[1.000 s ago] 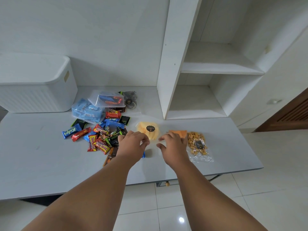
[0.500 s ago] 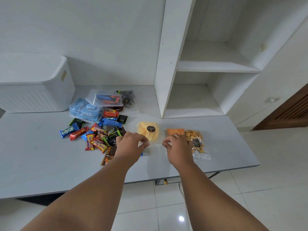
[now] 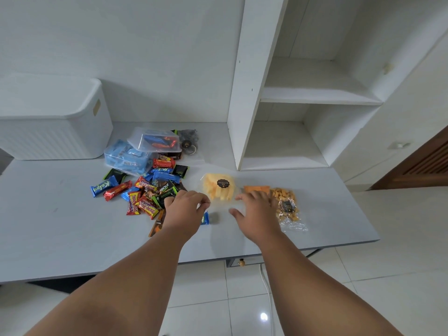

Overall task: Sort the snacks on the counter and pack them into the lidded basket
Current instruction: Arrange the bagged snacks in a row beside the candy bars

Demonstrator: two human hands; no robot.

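Counter (image 3: 48, 238) across frame middle. Lidded basket (image 3: 53, 127) upper left, shut. Bar pile (image 3: 145, 190) left of centre. Yellow bag (image 3: 219, 187) at centre, nut bag (image 3: 286, 204) right of it. Left hand (image 3: 185, 209) pinched on yellow bag's clear edge; right hand (image 3: 257, 212) beside, fingers spread, empty.

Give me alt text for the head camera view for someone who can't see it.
Two bare hands, left hand and right hand, reach over a grey counter toward a clear bag of yellow chips. A pile of candy bars lies left, a bag of cracker bits right, a white lidded basket far left.
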